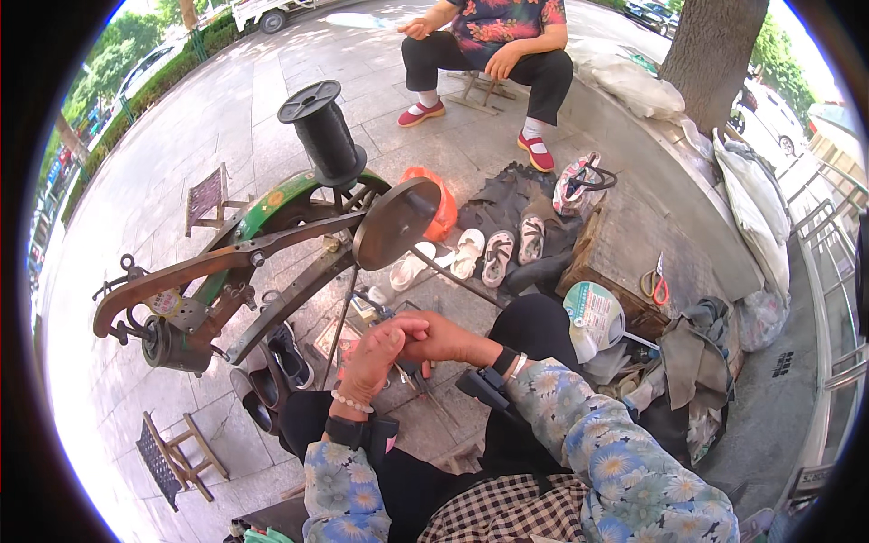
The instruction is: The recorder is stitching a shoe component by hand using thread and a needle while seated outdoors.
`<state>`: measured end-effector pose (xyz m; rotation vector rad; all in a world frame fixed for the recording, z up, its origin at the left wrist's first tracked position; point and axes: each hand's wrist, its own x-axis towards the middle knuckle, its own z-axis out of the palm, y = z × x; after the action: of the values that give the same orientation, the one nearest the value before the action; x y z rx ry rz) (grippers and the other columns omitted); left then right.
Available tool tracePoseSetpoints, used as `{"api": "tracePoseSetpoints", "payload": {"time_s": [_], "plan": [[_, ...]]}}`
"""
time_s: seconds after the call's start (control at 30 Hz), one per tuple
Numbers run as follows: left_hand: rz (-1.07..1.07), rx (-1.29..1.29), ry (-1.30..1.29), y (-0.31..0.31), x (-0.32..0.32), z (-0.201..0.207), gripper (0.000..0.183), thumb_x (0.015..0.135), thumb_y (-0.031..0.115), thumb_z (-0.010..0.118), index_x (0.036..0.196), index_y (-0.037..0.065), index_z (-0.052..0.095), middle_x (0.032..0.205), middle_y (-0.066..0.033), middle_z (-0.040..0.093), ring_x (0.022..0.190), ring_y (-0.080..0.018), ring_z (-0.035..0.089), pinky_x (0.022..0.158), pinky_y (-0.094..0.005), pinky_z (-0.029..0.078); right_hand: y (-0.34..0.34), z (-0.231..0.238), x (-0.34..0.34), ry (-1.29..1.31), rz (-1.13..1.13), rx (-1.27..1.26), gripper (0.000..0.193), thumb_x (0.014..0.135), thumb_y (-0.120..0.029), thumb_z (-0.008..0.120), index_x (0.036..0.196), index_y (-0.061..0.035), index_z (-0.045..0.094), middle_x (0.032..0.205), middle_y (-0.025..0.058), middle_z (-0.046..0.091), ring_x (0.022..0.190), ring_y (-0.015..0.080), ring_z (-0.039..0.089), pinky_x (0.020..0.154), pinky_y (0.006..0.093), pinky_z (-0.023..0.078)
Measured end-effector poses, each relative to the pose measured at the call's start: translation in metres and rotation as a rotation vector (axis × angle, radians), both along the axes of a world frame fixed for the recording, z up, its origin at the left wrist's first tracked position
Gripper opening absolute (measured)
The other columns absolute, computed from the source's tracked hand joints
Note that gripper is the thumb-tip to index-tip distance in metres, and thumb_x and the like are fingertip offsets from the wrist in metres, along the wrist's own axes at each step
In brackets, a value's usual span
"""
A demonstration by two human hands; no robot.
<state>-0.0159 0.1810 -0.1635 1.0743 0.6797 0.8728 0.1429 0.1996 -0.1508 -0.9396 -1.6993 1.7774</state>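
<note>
Grip first: our left hand (369,360) and right hand (442,338) are clasped together, fingers folded in, no opening between them. No object shows in either; can't tell if something tiny sits between the palms.

Step in hand, our read: a pause, nothing being worked. Any next move calls for unclasping, then a free reach.

Closest big item: the brown-and-green metal hand machine with a long arm (226,262), ahead and left of the grip, untouched. Its round dark-brown metal plate (398,223) sits straight ahead of our fingers, apart; a black flanged spool (326,136) stands above the frame. Dark low-cut shoe (291,357) lies left of our left hand.

Further out, ahead-right: patterned open sandal (497,260) in a row of light footwear. Right: worn brown wooden box (625,249) carrying orange-handled metal scissors (659,288), well apart from our grip.
</note>
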Motion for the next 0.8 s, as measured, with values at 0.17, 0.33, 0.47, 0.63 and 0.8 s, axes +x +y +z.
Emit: {"api": "tracePoseSetpoints", "payload": {"time_s": [0.17, 0.33, 0.47, 0.63, 0.8], "plan": [[0.016, 0.026, -0.071, 0.003, 0.007, 0.005, 0.041, 0.088, 0.033, 0.049, 0.104, -0.005, 0.055, 0.095, -0.0102, 0.058, 0.093, -0.0161, 0.053, 0.085, -0.0271, 0.040, 0.003, 0.003, 0.010, 0.016, 0.006, -0.091, 0.038, 0.076, -0.008, 0.057, 0.114, -0.0064, 0.051, 0.093, 0.0065, 0.058, 0.070, 0.0153, 0.060, 0.054, 0.0257, 0.051], [0.100, 0.003, -0.208, 0.009, 0.013, 0.010, 0.045, 0.087, 0.035, 0.050, 0.106, -0.006, 0.053, 0.094, -0.0123, 0.059, 0.092, -0.0193, 0.056, 0.084, -0.0306, 0.043, -0.001, 0.001, 0.010, 0.315, -0.117, -0.198, 0.041, 0.075, -0.004, 0.054, 0.116, -0.0050, 0.051, 0.097, 0.0052, 0.061, 0.077, 0.0140, 0.060, 0.062, 0.0255, 0.050], [0.118, 0.036, -0.160, 0.010, 0.021, 0.002, 0.047, 0.087, 0.037, 0.049, 0.106, -0.006, 0.052, 0.093, -0.0137, 0.059, 0.089, -0.0214, 0.057, 0.083, -0.0330, 0.045, 0.008, -0.029, 0.016, 0.262, -0.154, -0.123, 0.043, 0.073, -0.005, 0.054, 0.116, -0.0056, 0.051, 0.091, 0.0055, 0.061, 0.067, 0.0109, 0.059, 0.036, 0.0242, 0.046], [0.071, -0.040, -0.262, 0.008, 0.022, 0.008, 0.048, 0.087, 0.038, 0.049, 0.107, -0.005, 0.051, 0.094, -0.0135, 0.058, 0.090, -0.0218, 0.057, 0.083, -0.0334, 0.045, 0.007, -0.025, 0.021, 0.293, -0.153, -0.201, 0.044, 0.071, -0.006, 0.054, 0.116, -0.0072, 0.053, 0.087, 0.0055, 0.061, 0.062, 0.0089, 0.057, 0.029, 0.0235, 0.042], [0.049, -0.060, -0.248, 0.006, 0.018, 0.008, 0.048, 0.086, 0.039, 0.050, 0.107, -0.005, 0.051, 0.094, -0.0129, 0.058, 0.091, -0.0214, 0.056, 0.081, -0.0330, 0.046, 0.003, 0.005, 0.020, 0.295, -0.070, -0.283, 0.048, 0.072, 0.001, 0.051, 0.119, -0.0066, 0.052, 0.093, 0.0060, 0.063, 0.082, 0.0104, 0.058, 0.066, 0.0224, 0.048]]}}
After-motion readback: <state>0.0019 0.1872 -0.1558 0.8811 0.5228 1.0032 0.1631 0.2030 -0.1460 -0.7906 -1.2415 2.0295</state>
